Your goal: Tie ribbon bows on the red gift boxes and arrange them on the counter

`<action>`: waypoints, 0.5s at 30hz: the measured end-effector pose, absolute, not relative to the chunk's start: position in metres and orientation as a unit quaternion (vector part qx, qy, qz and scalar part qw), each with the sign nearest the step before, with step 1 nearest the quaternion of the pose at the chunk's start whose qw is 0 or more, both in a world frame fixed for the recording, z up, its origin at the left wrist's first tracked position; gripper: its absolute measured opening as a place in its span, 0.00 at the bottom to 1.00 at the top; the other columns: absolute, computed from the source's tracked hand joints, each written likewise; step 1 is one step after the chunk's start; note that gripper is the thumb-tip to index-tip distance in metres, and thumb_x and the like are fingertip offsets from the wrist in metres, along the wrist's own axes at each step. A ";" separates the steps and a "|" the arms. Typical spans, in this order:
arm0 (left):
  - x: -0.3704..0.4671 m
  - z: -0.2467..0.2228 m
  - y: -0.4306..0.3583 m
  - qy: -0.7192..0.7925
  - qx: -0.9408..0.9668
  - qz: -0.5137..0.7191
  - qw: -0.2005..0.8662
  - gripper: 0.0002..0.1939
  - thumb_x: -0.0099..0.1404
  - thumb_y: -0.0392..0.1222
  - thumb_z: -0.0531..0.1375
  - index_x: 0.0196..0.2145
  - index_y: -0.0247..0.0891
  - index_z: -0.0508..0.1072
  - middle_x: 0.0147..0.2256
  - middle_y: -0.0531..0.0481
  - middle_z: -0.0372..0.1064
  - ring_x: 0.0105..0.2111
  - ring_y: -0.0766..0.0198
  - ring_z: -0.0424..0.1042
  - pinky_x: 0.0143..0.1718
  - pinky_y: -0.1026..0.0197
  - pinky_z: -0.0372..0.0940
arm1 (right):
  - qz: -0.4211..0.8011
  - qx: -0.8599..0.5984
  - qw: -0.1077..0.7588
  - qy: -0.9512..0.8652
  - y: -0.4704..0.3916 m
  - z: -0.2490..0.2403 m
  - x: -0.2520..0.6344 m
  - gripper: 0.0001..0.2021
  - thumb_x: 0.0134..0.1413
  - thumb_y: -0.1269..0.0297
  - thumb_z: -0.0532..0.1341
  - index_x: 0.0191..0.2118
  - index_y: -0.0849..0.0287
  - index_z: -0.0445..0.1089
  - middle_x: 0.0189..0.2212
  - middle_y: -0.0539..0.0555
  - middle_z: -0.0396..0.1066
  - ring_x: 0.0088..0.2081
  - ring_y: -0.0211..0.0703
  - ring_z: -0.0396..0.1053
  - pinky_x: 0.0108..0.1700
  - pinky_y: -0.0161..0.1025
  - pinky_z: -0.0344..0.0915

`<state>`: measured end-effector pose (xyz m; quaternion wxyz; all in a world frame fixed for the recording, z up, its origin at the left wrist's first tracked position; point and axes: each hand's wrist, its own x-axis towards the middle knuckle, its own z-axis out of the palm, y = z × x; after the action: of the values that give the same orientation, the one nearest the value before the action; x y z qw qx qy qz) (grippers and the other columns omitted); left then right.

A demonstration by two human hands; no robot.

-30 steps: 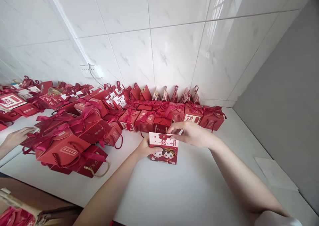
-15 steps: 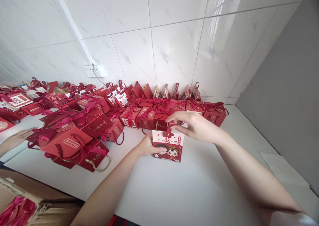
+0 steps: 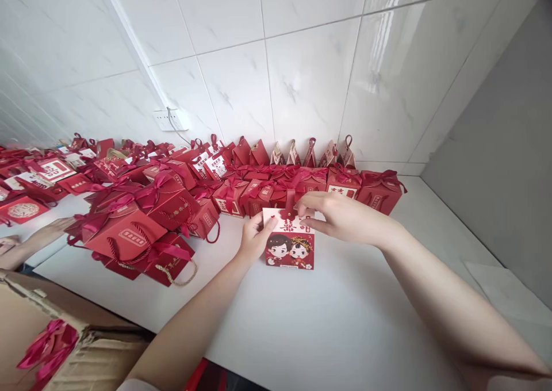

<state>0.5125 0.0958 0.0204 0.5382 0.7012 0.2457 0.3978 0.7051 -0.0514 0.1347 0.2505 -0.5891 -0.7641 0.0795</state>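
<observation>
Fingers of our left hand pinched a seemingly unfinished box, our right hand's curled by its strap (pinch unclear), ribboned boxes apparently done at twelve o'clock.

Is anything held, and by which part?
A box: the left grip holds its white upper part at the left edge. The right grip is at the upper right; whether it holds on is unclear.
</observation>
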 end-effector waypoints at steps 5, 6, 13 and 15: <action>0.511 0.021 0.096 0.263 0.671 0.437 0.539 0.21 0.64 0.58 0.61 0.32 0.35 0.75 0.28 0.50 0.73 0.29 0.64 0.70 0.29 0.66 0.64 | 0.120 -0.606 0.230 -0.752 -0.042 0.123 0.707 0.03 0.62 0.69 0.56 0.40 0.53 0.62 0.32 0.50 0.72 0.31 0.41 0.69 0.32 0.35 0.58; 0.511 0.020 0.096 0.264 0.665 0.438 0.545 0.21 0.64 0.58 0.61 0.32 0.35 0.75 0.28 0.50 0.74 0.29 0.64 0.70 0.29 0.65 0.64 | 0.121 -0.606 0.232 -0.751 -0.040 0.122 0.707 0.03 0.62 0.69 0.56 0.39 0.53 0.61 0.31 0.49 0.71 0.30 0.40 0.68 0.32 0.35 0.58; 0.512 0.019 0.094 0.259 0.650 0.437 0.565 0.20 0.65 0.58 0.60 0.33 0.35 0.74 0.29 0.49 0.74 0.30 0.63 0.71 0.31 0.65 0.66 | 0.123 -0.604 0.245 -0.748 -0.038 0.121 0.703 0.03 0.65 0.67 0.53 0.37 0.54 0.59 0.31 0.49 0.71 0.29 0.39 0.66 0.31 0.35 0.55; 0.512 0.019 0.092 0.261 0.652 0.439 0.560 0.22 0.66 0.59 0.58 0.33 0.35 0.74 0.30 0.49 0.74 0.30 0.62 0.71 0.32 0.64 0.66 | 0.121 -0.605 0.247 -0.747 -0.038 0.120 0.703 0.02 0.65 0.67 0.54 0.38 0.54 0.59 0.30 0.49 0.71 0.28 0.39 0.65 0.30 0.35 0.55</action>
<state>0.5117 0.0924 0.0190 0.5600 0.6522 0.2610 0.4392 0.7031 -0.0378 0.1198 0.2474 -0.6046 -0.7474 0.1207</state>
